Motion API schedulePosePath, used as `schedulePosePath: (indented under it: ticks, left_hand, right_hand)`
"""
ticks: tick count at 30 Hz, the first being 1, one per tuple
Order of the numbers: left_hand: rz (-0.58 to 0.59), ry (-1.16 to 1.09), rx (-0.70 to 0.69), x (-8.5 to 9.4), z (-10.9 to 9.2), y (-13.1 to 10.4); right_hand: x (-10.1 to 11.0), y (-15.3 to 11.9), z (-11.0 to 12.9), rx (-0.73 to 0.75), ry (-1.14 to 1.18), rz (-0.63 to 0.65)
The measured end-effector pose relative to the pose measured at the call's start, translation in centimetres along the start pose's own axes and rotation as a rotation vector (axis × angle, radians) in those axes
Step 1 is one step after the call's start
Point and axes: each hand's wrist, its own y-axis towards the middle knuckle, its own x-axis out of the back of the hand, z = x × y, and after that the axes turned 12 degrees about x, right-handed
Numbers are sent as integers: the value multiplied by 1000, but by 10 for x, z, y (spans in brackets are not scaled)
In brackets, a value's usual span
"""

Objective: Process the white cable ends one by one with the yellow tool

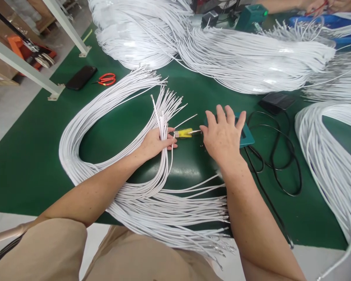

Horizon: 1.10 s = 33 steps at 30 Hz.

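My left hand (158, 143) is closed around a small bunch of white cables (163, 156), part of a large curved bundle (73, 136) on the green table. Just right of its fingers is a yellow-handled tool (185, 133) with a metal shaft pointing right. My right hand (223, 134) lies palm down with fingers spread over a teal device (248, 137), which it partly hides; the thumb is near the shaft's tip. More cable ends (213, 210) lie below, by my right forearm.
Red-handled scissors (107, 79) and a black case (81, 77) lie upper left, near a white metal post (55, 90). Large cable bundles (251, 58) fill the back and right (324, 156). A black cord (298, 171) loops right. Another person's hands (318, 6) show at top right.
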Motion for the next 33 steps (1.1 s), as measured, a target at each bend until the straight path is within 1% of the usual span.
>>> schedulePosePath:
  ticks: [2,4,6,8,10,12,14,16,18,19,21,22,23,24,25,27,28,29,31,33]
  left_hand:
    - [7,-11,6,3,0,-1]
    - [10,-22,-1,7,0,-2]
    - [6,-28,-34,11,-1,-4]
    - [16,-36,-72,15,-2,-6]
    - [46,-53,-94,17,-2,-7]
    - [89,-60,-102,19,-2,-7]
    - [120,-44,-101,22,-2,-5]
    - [124,-18,-99,24,-2,-4]
    - [110,-11,-89,27,-2,-3]
    - [103,-8,-81,28,-2,-3]
    - [93,17,-63,29,-3,-4]
    - [81,46,-65,28,-3,-5]
    - [64,79,-79,27,-4,-6]
    - [45,108,-101,24,-4,-7]
    - [28,130,-127,22,-5,-8]
    - [4,161,-181,15,-6,-11]
    - [-4,176,-206,12,-6,-12]
    - [-8,195,-228,8,-6,-13]
    - [-2,231,-255,3,-5,-15]
    - [17,215,-254,-1,-3,-16]
  right_hand:
    - [-4,-2,-4,-41,-18,12]
    - [-4,-3,-6,-39,-5,19]
    - [0,-1,-5,-21,52,-9]
    - [10,1,0,68,209,-41]
    - [20,3,10,251,455,-2]
    - [27,3,23,443,666,146]
    - [29,2,36,539,728,312]
    - [30,0,46,529,680,431]
    - [32,-2,51,463,649,549]
    - [33,-3,51,437,685,627]
    - [37,-4,48,419,844,774]
    - [38,-4,46,404,929,809]
    - [38,-2,43,360,993,796]
    - [37,0,40,278,1031,733]
    - [35,2,37,160,1052,630]
    - [28,7,33,-97,1102,383]
    - [25,10,32,-195,1136,272]
    - [21,12,32,-261,1172,183]
    - [16,14,32,-308,1239,88]
    - [13,15,33,-304,1305,57]
